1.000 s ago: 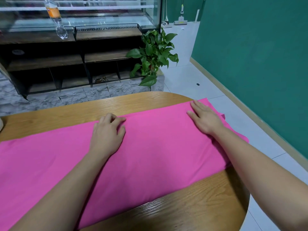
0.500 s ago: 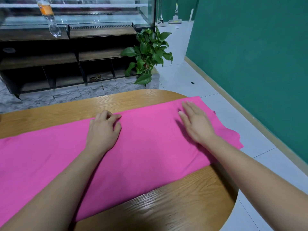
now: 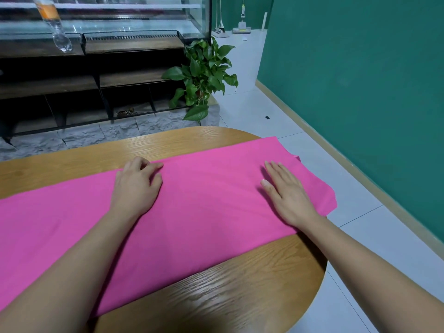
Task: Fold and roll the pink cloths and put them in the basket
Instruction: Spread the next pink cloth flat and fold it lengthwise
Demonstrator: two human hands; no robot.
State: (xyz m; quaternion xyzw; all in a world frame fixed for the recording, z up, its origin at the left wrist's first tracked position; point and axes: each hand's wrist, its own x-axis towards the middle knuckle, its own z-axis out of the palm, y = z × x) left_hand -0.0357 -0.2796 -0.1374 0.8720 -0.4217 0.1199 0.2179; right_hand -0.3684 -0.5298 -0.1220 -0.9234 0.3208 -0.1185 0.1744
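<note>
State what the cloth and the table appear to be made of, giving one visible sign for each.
Cloth: likely a thin matte fabric; it lies limp with soft creases. Table: apparently wood or veneer, slightly glossy; grain lines and a sheen show.

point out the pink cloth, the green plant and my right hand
pink cloth (image 3: 204, 227), head view, flat middle between arms
green plant (image 3: 204, 75), head view, leaves
right hand (image 3: 286, 198), head view, back of the hand

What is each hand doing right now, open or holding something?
Left hand: fingers curled at the pink cloth far edge; grip cannot be told.
Right hand: open, flat on the pink cloth.
</note>
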